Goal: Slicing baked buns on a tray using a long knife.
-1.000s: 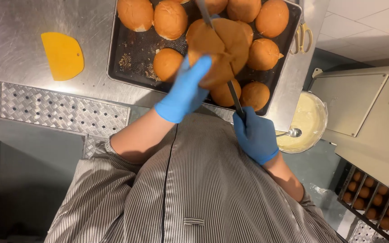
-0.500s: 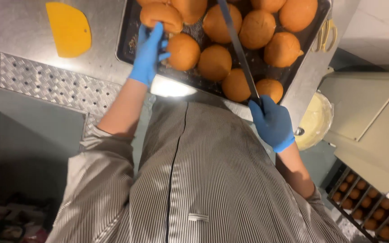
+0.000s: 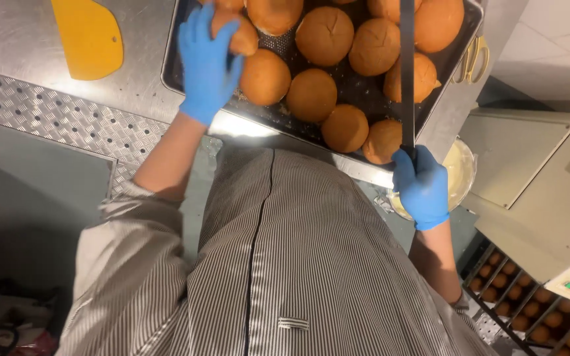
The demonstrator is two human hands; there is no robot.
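A: Left hand (image 3: 207,62): blue glove, fingers spread wide, laid flat on a bun (image 3: 235,33) at the near-left corner of the tray (image 3: 186,86). Nothing is clasped; the bun is only covered and touched.

B: Right hand (image 3: 422,188)?

A: Gloved too, closed tight round the handle of a long knife (image 3: 407,72). The blade is held out over the right side of the tray, above the buns there; contact with them cannot be told.

B: Buns noted where?

A: Round, brown, packed in rows on the dark tray; some tops are scored. Crumbs are seen in the gaps.

B: Packages, labels?

A: A yellow scraper (image 3: 89,36) is seen flat on the steel table (image 3: 28,72), left of the tray and well apart. A bowl (image 3: 462,173) of pale cream is seen just beside the right wrist, below the table edge. A rack (image 3: 529,310) of small buns is seen at lower right.

B: Edges, room?

A: The tray's near rim is close to the table's front edge. Bare steel is left between scraper and tray.
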